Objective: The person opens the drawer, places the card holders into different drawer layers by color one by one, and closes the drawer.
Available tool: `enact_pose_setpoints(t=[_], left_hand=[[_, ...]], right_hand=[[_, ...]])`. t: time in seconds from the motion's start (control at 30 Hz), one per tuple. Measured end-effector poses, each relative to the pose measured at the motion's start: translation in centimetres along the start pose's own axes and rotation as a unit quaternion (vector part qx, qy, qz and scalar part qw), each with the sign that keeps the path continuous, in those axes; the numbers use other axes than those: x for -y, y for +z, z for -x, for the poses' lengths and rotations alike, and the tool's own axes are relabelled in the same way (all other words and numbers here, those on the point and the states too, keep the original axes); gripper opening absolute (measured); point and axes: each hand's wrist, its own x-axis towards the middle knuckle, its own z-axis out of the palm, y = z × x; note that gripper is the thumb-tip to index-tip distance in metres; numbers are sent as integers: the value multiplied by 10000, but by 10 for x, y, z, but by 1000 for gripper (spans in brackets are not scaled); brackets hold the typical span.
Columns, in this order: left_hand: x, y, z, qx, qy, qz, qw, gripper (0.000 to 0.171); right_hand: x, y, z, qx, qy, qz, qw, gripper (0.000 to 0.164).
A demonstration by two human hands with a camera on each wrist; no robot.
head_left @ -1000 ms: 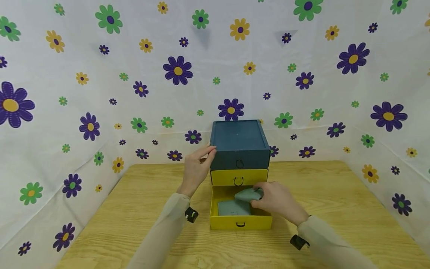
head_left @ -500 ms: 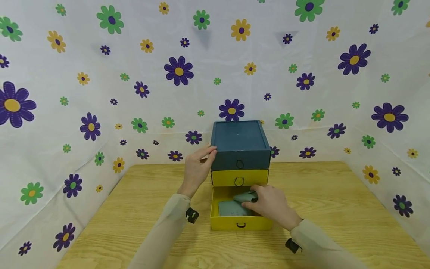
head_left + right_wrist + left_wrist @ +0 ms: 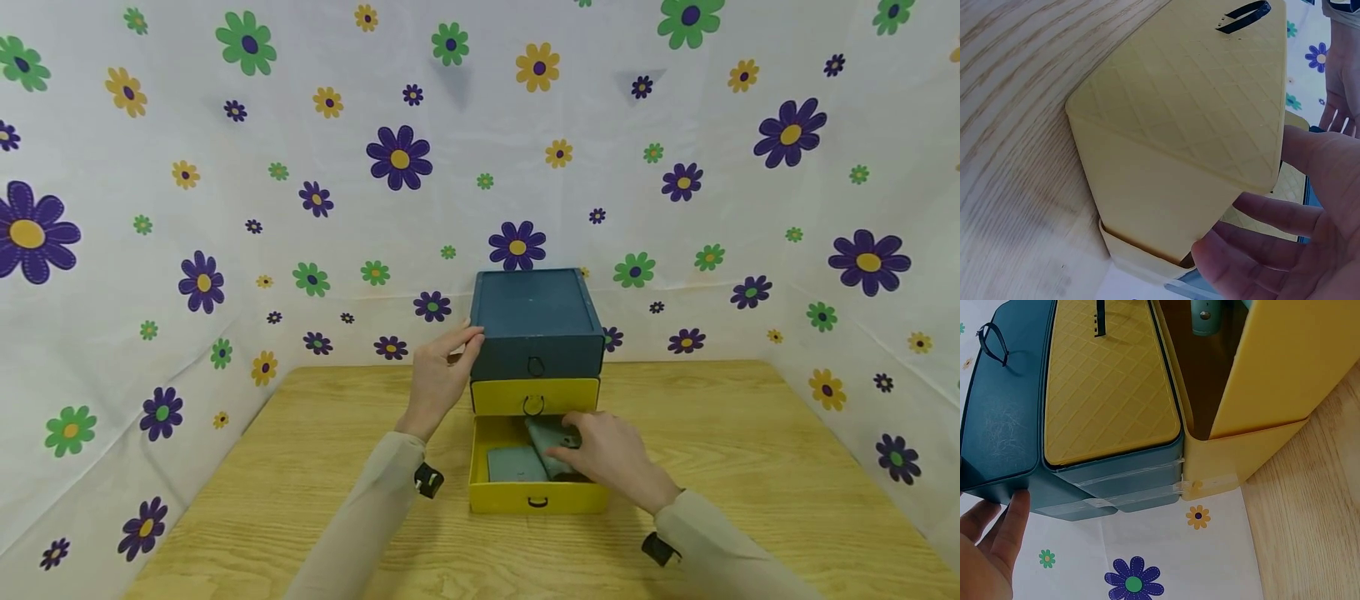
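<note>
A small chest of drawers point(image 3: 536, 304) has a dark blue body and yellow drawers. My left hand point(image 3: 437, 379) rests its fingertips at the upper left front corner, and the left wrist view shows nearly straight fingers point(image 3: 1012, 531) against the side. The lowest yellow drawer point(image 3: 537, 498) is pulled out. In it one flat teal case point(image 3: 517, 465) lies at the left, and a second teal case point(image 3: 552, 435) leans slanted beside it. My right hand point(image 3: 617, 460) is over that second case, thumb and fingers spread apart. The left wrist view shows a teal piece with a metal snap point(image 3: 1205, 315).
The middle yellow drawer point(image 3: 536, 396) is closed and has a dark loop pull point(image 3: 533, 405). A wooden table point(image 3: 345, 500) carries the chest. Flower-printed white sheeting point(image 3: 480, 125) stands behind and at both sides.
The second teal case, earlier held raised and tilted in my right hand, has come down into the right part of the drawer. The right hand shifted slightly left and loosened. The left hand stays put.
</note>
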Motion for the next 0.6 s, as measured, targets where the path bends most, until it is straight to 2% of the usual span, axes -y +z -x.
enact_pose_setpoints(t=[0.17, 0.6], left_hand=[[0, 1, 0, -2, 12, 8, 10000, 26], [0, 0, 0, 47, -100, 43, 9999, 26]], right_hand=[[-2, 0, 2, -25, -3, -41, 10000, 48], [-4, 1, 13, -276, -352, -118, 9989, 41]])
